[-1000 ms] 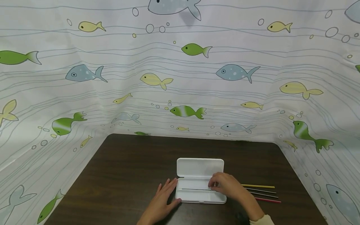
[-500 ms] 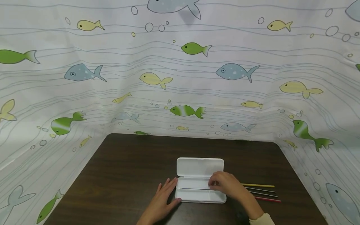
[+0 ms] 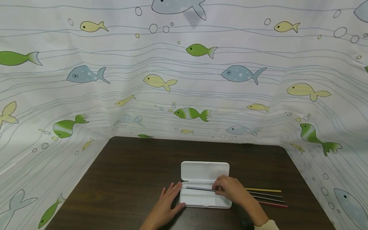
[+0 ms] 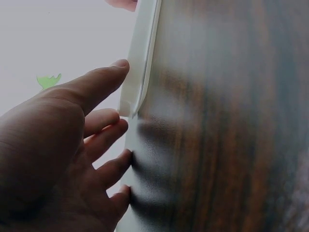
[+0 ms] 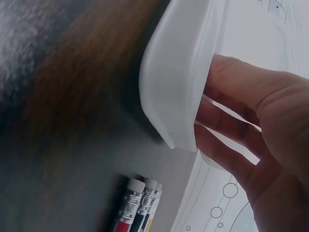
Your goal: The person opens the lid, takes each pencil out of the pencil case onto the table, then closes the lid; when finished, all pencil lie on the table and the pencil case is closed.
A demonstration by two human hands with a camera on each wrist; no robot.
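Observation:
A white pencil case (image 3: 198,201) lies on the table with its lid (image 3: 204,171) raised at the back. A dark pencil (image 3: 198,188) with a silvery left end shows in the far compartment, slightly slanted. My right hand (image 3: 230,190) pinches its right part over the case's right side; the fingertips are partly hidden. At the left end, my left hand (image 3: 165,206) touches the case with spread, fairly straight fingers. In the left wrist view the thumb of the left hand (image 4: 63,130) rests along the case's near side.
To the right lie a yellow pencil (image 3: 264,190), a red pencil (image 3: 276,204) and thin dark pencils (image 3: 267,195) between them. Erasers (image 5: 136,185) top several of them. A fish-patterned curtain (image 3: 201,83) surrounds the dark wooden table (image 3: 129,179).
The pencil now shows plainly in the far compartment; before, only a thin dark line showed by the divider. My right fingers have shifted slightly left. My left hand has stayed put.

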